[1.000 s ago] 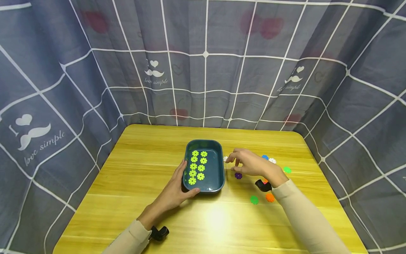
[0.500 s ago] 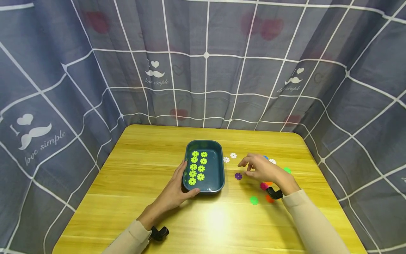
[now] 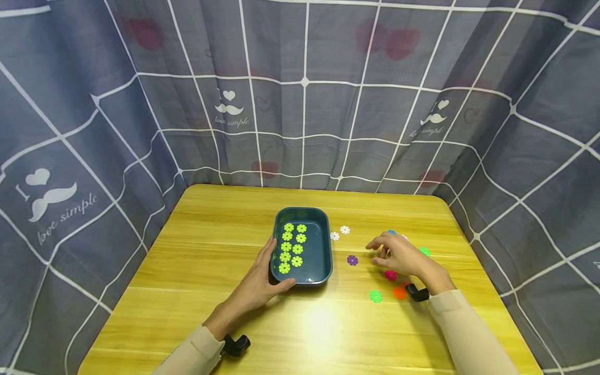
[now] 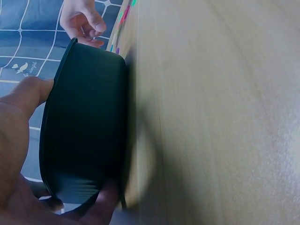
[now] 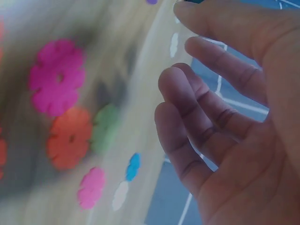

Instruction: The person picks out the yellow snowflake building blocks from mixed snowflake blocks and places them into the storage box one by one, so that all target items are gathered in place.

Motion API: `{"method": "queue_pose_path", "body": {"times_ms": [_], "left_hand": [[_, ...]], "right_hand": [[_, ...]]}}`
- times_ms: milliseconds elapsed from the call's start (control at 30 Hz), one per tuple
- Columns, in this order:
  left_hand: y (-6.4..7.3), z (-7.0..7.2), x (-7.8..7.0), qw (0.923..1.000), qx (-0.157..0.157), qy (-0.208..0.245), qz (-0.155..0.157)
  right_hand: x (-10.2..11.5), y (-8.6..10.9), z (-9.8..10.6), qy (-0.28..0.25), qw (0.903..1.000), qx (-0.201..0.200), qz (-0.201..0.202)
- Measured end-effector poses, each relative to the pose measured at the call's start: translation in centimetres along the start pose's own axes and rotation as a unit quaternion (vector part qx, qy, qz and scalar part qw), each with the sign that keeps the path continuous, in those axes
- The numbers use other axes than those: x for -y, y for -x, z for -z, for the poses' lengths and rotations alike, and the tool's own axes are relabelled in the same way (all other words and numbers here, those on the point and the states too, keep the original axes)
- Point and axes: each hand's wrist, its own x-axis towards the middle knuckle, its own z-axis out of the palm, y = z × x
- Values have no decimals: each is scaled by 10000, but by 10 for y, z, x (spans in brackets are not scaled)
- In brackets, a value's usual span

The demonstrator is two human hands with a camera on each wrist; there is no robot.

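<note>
A dark teal plastic tray (image 3: 315, 260) stands on the table, with several yellow-green flower-shaped discs (image 3: 286, 247) laid in two columns along its left half. My left hand (image 3: 255, 278) holds the tray's near left corner, its thumb over the near rim and fingers along the left side. In the left wrist view the tray's dark outer wall (image 4: 86, 122) fills the space between thumb and fingers. My right hand (image 3: 400, 255) hovers over the table to the right, fingers loosely bent and nothing between them. A purple disc (image 3: 352, 260) and a magenta disc (image 3: 391, 274) lie near it.
Two white discs (image 3: 345, 229) lie just right of the tray. Green (image 3: 375, 296) and orange (image 3: 399, 293) discs are nearer me. In the right wrist view a blue disc (image 5: 133, 167) shows below the fingers. A grey checked curtain (image 3: 304, 114) surrounds the wooden table (image 3: 211, 229).
My right hand has moved right, away from the tray, uncovering the two white discs and then the magenta disc. The left hand and tray stay where they were.
</note>
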Motion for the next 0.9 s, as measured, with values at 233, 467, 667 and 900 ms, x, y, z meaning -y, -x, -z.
{"method": "queue_pose_path", "body": {"times_ms": [233, 467, 667, 900], "left_hand": [[0, -1, 0, 10000, 0, -21, 46], [-1, -1, 0, 10000, -19, -22, 64], [-1, -1, 0, 10000, -16, -21, 88], [-1, -1, 1, 10000, -3, -16, 58]], "right_hand": [[-16, 12, -4, 155, 9991, -155, -374], [-28, 20, -3, -122, 9971, -163, -738], [-37, 25, -5, 71, 9951, -212, -963], [-43, 29, -8, 173, 9933, -302, -1102]]}}
